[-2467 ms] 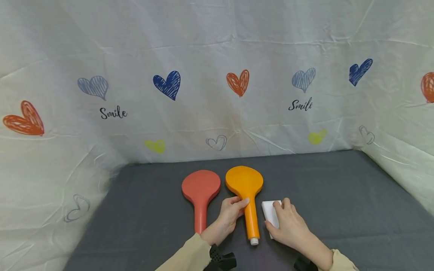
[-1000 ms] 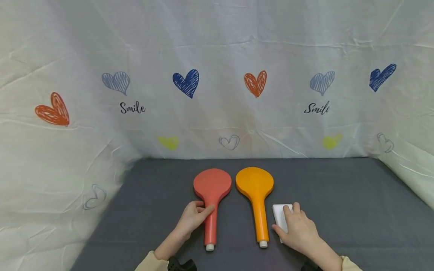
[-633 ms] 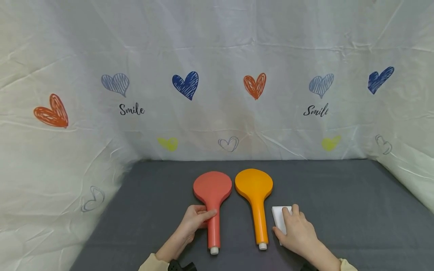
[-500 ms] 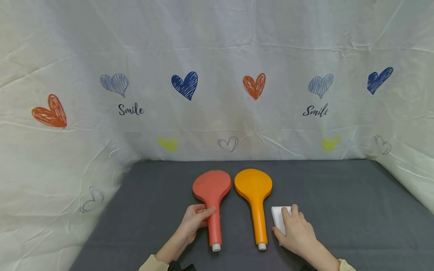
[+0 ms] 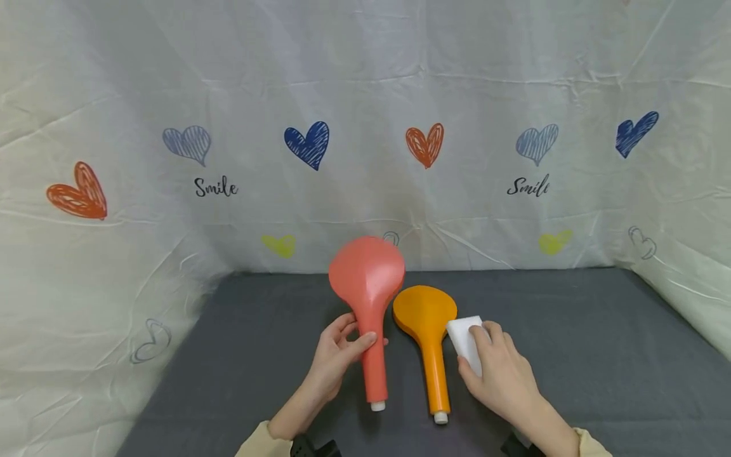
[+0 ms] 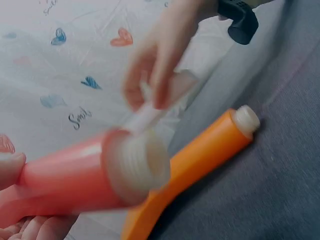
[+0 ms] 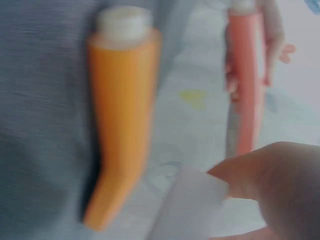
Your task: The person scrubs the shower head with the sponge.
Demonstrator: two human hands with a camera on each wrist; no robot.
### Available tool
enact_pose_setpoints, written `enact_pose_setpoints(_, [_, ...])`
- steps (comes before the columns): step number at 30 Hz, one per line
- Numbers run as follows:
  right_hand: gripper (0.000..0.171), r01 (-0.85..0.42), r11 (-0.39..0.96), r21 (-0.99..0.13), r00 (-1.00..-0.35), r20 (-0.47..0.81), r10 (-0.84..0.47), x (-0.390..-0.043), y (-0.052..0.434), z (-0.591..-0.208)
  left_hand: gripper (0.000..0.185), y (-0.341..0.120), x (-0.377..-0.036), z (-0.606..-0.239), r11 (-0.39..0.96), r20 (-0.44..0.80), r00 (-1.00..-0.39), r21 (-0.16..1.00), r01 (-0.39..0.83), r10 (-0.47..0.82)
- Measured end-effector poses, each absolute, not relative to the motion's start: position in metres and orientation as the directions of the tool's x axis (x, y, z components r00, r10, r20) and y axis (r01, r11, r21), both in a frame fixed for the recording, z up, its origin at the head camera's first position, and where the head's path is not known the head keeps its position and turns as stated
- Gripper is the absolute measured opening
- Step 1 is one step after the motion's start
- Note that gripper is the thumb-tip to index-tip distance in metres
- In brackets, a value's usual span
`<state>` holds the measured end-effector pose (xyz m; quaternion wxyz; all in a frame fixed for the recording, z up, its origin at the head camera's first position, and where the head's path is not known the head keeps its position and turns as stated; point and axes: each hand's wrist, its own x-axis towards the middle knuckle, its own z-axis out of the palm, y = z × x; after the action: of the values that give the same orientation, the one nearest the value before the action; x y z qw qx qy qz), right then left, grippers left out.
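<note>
Left hand [image 5: 337, 355] grips the handle of the red shower head [image 5: 368, 298], fingers and thumb curled round it, and holds it tilted up off the table [image 5: 571, 343], its round head to the far side and its white threaded end [image 5: 377, 405] pointing near. In the left wrist view that threaded end [image 6: 142, 162] fills the middle, blurred, with the thumb [image 6: 10, 167] lying on the red handle.

Right hand [image 5: 499, 374] holds a white sponge [image 5: 464, 341], fingers curled over its top, just right of the orange shower head [image 5: 427, 330], at the point where the round head narrows into the handle. Whether the sponge touches the orange plastic cannot be told. The orange shower head lies flat on the dark grey table, face down, its white end [image 5: 440, 417] toward the near edge. It sits just right of the raised red one.

A white cloth [image 5: 365, 95] printed with hearts and the word "Smile" hangs behind and at both sides of the table.
</note>
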<state>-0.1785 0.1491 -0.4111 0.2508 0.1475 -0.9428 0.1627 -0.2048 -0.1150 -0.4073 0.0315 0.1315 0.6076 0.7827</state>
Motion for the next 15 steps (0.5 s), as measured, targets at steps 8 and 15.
enact_pose_setpoints(8, [0.035, -0.689, 0.724, -0.012, -0.46, 0.779, -0.425, -0.183, 0.127, -0.378, 0.051, -0.093, -0.204, -0.409, -0.264, 0.327, -0.898, 0.931, 0.253, 0.294])
enact_pose_setpoints(15, [0.029, -0.785, 0.581, 0.215, -0.229, 0.77, -0.595, -0.191, 0.104, -0.372, 0.057, -0.079, -0.198, -0.416, -0.175, 0.394, -0.838, 0.919, 0.353, 0.378])
